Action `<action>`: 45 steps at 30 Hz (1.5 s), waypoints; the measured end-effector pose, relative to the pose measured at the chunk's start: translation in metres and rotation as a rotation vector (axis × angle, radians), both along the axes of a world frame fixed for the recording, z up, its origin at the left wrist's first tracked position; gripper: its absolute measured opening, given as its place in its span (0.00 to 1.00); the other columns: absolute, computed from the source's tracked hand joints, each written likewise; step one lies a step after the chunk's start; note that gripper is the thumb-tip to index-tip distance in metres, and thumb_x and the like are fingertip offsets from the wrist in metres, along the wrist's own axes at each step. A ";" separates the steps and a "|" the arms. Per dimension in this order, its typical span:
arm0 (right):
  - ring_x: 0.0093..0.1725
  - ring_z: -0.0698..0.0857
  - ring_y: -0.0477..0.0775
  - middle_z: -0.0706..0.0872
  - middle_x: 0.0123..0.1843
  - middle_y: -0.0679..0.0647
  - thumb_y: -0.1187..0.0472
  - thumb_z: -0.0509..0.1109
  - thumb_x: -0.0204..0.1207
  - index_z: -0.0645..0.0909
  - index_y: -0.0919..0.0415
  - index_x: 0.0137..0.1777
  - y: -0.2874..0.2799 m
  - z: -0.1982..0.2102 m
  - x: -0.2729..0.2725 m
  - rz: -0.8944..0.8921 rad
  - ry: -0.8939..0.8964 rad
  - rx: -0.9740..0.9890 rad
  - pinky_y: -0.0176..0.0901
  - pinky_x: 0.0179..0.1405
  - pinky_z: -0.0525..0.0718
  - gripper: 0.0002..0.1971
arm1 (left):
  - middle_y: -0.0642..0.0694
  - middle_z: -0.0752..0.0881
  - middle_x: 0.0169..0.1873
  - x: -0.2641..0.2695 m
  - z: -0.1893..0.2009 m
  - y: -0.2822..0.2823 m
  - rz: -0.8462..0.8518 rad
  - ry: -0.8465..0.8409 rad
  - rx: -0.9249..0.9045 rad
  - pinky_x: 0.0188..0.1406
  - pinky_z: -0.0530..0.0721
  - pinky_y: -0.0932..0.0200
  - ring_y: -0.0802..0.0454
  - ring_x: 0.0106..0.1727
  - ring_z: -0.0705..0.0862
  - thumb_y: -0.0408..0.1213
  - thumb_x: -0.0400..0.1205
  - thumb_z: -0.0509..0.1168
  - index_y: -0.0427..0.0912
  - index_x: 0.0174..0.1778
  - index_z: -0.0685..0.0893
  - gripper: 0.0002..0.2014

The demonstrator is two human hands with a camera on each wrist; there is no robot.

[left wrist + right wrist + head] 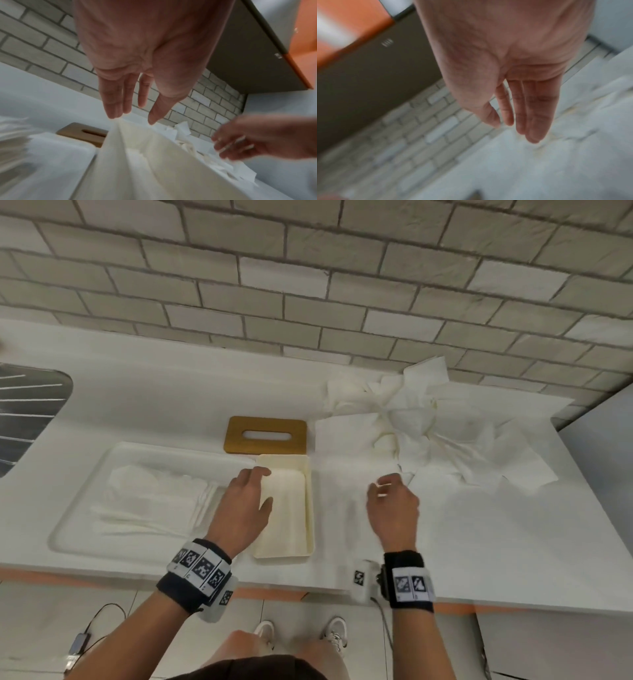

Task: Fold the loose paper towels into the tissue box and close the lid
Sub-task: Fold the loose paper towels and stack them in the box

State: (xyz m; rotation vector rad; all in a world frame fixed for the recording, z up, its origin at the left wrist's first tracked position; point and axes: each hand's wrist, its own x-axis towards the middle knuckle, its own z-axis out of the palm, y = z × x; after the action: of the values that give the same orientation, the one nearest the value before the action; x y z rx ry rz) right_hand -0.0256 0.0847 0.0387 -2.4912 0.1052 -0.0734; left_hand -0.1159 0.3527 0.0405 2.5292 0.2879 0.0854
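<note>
The cream tissue box (306, 508) stands uncovered near the counter's front edge, with white paper lying inside it. Its wooden lid (265, 434), cut with a slot, lies flat just behind the box. Loose crumpled paper towels (428, 422) are heaped at the back right. My left hand (265, 486) hovers over the box's left rim with relaxed fingers and holds nothing. In the left wrist view my left hand (133, 119) shows straight fingers near the far corner of the box (171, 169). My right hand (385, 486) is empty above the counter between box and heap; the blurred right wrist view shows its fingers (532, 121) straight.
A shallow white tray (78, 508) left of the box holds flat stacked paper towels (154, 498). A sink (27, 412) lies at the far left. A brick wall (308, 285) backs the counter, whose right end (561, 412) is close to the heap.
</note>
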 end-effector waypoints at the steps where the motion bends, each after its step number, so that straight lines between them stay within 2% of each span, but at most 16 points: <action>1: 0.64 0.88 0.65 0.89 0.64 0.60 0.54 0.75 0.84 0.81 0.57 0.68 -0.026 -0.011 0.009 0.000 0.085 -0.091 0.53 0.58 0.84 0.16 | 0.43 0.84 0.68 0.000 0.006 -0.009 -0.020 -0.038 -0.008 0.61 0.85 0.48 0.41 0.65 0.86 0.35 0.86 0.72 0.45 0.77 0.77 0.22; 4: 0.73 0.79 0.64 0.75 0.75 0.55 0.52 0.78 0.77 0.76 0.56 0.76 -0.089 -0.048 0.019 0.179 0.382 -0.423 0.56 0.65 0.84 0.29 | 0.51 0.87 0.63 0.003 0.020 -0.041 -0.102 -0.118 -0.075 0.59 0.89 0.49 0.52 0.62 0.87 0.38 0.87 0.71 0.50 0.70 0.81 0.15; 9: 0.60 0.85 0.62 0.85 0.55 0.54 0.58 0.71 0.80 0.84 0.57 0.53 -0.130 -0.076 0.015 0.291 0.212 -0.483 0.55 0.52 0.86 0.05 | 0.58 0.87 0.61 0.023 0.023 -0.096 -0.230 -0.137 -0.162 0.63 0.87 0.56 0.64 0.60 0.84 0.40 0.89 0.70 0.54 0.67 0.83 0.11; 11: 0.55 0.87 0.57 0.88 0.51 0.49 0.57 0.72 0.81 0.82 0.53 0.50 -0.139 -0.069 0.018 0.357 0.187 -0.335 0.55 0.52 0.87 0.02 | 0.59 0.85 0.65 0.032 0.019 -0.116 -0.324 -0.099 -0.172 0.68 0.85 0.56 0.63 0.64 0.82 0.43 0.88 0.71 0.55 0.70 0.81 0.14; 14: 0.52 0.90 0.42 0.91 0.47 0.39 0.58 0.76 0.82 0.81 0.46 0.49 -0.144 -0.029 0.022 0.480 0.168 0.016 0.43 0.55 0.88 0.07 | 0.61 0.76 0.76 0.049 0.018 -0.145 -0.468 -0.042 -0.175 0.77 0.73 0.65 0.62 0.76 0.74 0.46 0.86 0.74 0.59 0.80 0.74 0.27; 17: 0.54 0.90 0.42 0.91 0.48 0.39 0.61 0.76 0.84 0.82 0.49 0.51 -0.145 0.025 0.026 0.595 0.088 0.155 0.31 0.56 0.84 0.07 | 0.63 0.68 0.84 0.072 0.020 -0.170 -0.547 -0.012 -0.199 0.82 0.62 0.73 0.67 0.84 0.64 0.46 0.81 0.79 0.62 0.86 0.66 0.40; 18: 0.55 0.90 0.42 0.91 0.49 0.39 0.62 0.76 0.84 0.82 0.49 0.51 -0.146 0.040 0.028 0.621 0.066 0.185 0.30 0.57 0.83 0.07 | 0.64 0.69 0.84 0.079 0.022 -0.176 -0.546 -0.009 -0.229 0.84 0.63 0.69 0.67 0.85 0.64 0.48 0.80 0.81 0.63 0.85 0.67 0.40; 20: 0.57 0.91 0.46 0.91 0.51 0.41 0.63 0.75 0.86 0.83 0.49 0.53 -0.148 0.063 0.033 0.648 0.046 0.260 0.34 0.59 0.85 0.07 | 0.65 0.80 0.77 0.090 0.028 -0.188 -0.491 -0.042 -0.358 0.82 0.74 0.57 0.65 0.79 0.76 0.50 0.79 0.82 0.61 0.79 0.76 0.33; 23: 0.56 0.93 0.53 0.92 0.53 0.44 0.63 0.75 0.88 0.84 0.50 0.57 -0.149 0.085 0.035 0.595 -0.017 0.422 0.41 0.57 0.88 0.06 | 0.56 0.94 0.53 0.097 0.045 -0.198 -0.326 -0.153 -0.635 0.65 0.87 0.51 0.55 0.58 0.92 0.42 0.82 0.80 0.52 0.60 0.87 0.13; 27: 0.57 0.92 0.53 0.92 0.54 0.44 0.50 0.83 0.81 0.82 0.44 0.68 -0.135 0.101 0.033 0.501 -0.074 0.508 0.45 0.50 0.88 0.19 | 0.49 0.95 0.40 0.092 0.062 -0.193 -0.229 -0.175 -0.773 0.48 0.86 0.57 0.56 0.43 0.91 0.42 0.84 0.78 0.45 0.52 0.88 0.08; 29: 0.56 0.91 0.52 0.92 0.53 0.43 0.53 0.83 0.81 0.85 0.46 0.63 -0.120 0.100 0.033 0.498 -0.155 0.507 0.44 0.47 0.86 0.14 | 0.45 0.92 0.34 0.088 0.065 -0.182 -0.242 -0.168 -0.777 0.43 0.82 0.52 0.55 0.38 0.84 0.47 0.86 0.76 0.44 0.52 0.88 0.10; 31: 0.54 0.91 0.52 0.92 0.51 0.43 0.58 0.81 0.83 0.87 0.50 0.56 -0.105 0.098 0.033 0.493 -0.216 0.534 0.40 0.47 0.83 0.06 | 0.36 0.87 0.33 0.083 0.070 -0.169 -0.239 -0.177 -0.767 0.41 0.76 0.49 0.51 0.37 0.78 0.49 0.89 0.71 0.42 0.52 0.86 0.13; 34: 0.54 0.91 0.51 0.93 0.50 0.44 0.60 0.82 0.82 0.89 0.53 0.52 -0.085 0.099 0.028 0.476 -0.218 0.606 0.37 0.49 0.83 0.05 | 0.47 0.83 0.34 0.072 0.080 -0.146 -0.207 -0.197 -0.795 0.41 0.73 0.52 0.54 0.39 0.78 0.46 0.92 0.65 0.41 0.46 0.84 0.14; 39: 0.60 0.93 0.55 0.96 0.58 0.50 0.71 0.84 0.76 0.86 0.61 0.42 -0.054 0.110 0.011 0.530 -0.172 0.768 0.37 0.59 0.86 0.10 | 0.53 0.82 0.36 0.054 0.091 -0.112 -0.145 -0.161 -0.896 0.42 0.73 0.59 0.57 0.40 0.78 0.38 0.94 0.63 0.42 0.41 0.85 0.15; 41: 0.58 0.93 0.57 0.95 0.61 0.54 0.73 0.84 0.76 0.84 0.64 0.40 -0.044 0.117 0.005 0.601 -0.087 0.803 0.40 0.61 0.87 0.11 | 0.51 0.79 0.34 0.049 0.093 -0.100 -0.090 -0.136 -1.004 0.43 0.70 0.55 0.52 0.40 0.75 0.36 0.92 0.65 0.43 0.37 0.85 0.16; 45: 0.62 0.93 0.59 0.95 0.61 0.54 0.72 0.84 0.76 0.87 0.65 0.42 -0.026 0.131 -0.005 0.665 0.025 0.769 0.43 0.62 0.88 0.08 | 0.38 0.80 0.38 0.039 0.094 -0.074 -0.031 -0.122 -1.112 0.48 0.72 0.42 0.42 0.43 0.74 0.44 0.84 0.71 0.37 0.38 0.88 0.14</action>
State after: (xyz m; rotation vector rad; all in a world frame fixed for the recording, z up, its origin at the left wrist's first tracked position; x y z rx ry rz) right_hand -0.0304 0.0590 0.1697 -1.6531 -0.5767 0.2345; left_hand -0.0768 0.2786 0.1340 1.4167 0.1694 0.0453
